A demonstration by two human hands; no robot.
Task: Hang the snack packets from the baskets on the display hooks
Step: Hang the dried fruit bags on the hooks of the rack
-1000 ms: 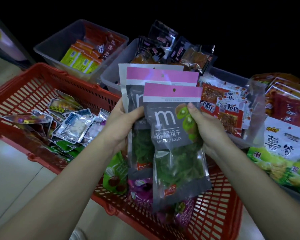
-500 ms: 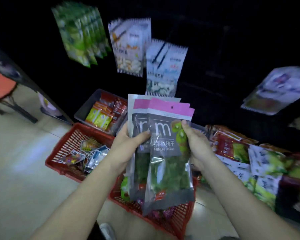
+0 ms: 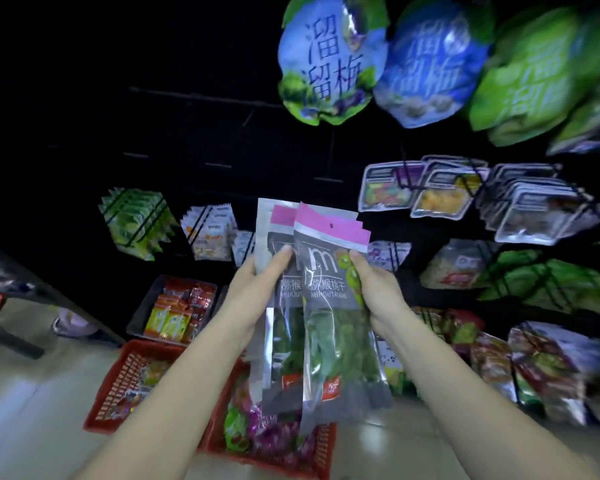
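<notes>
Both hands hold up a fanned stack of grey kiwi-snack packets [image 3: 329, 299] with pink top strips and a small hang hole. My left hand [image 3: 257, 289] grips the rear packets at their left edge, thumb across the front. My right hand [image 3: 374, 296] grips the front packet at its right edge. The packets are raised in front of the dark display wall, whose bare hooks [image 3: 219, 165] are faint against the black. The red basket [image 3: 146, 368] stands on the floor below my arms, with loose small packets inside.
Blue and green plum bags [image 3: 329, 60] hang overhead at the upper right. Clear-window packets [image 3: 440, 192] fill the hooks to the right, green and white packets [image 3: 136, 220] the hooks to the left. A grey bin [image 3: 174, 310] of orange and yellow packs sits behind the basket.
My view has tilted up from the baskets to the display wall. Both hands have lifted the kiwi packets higher, away from the red basket, keeping the same grip.
</notes>
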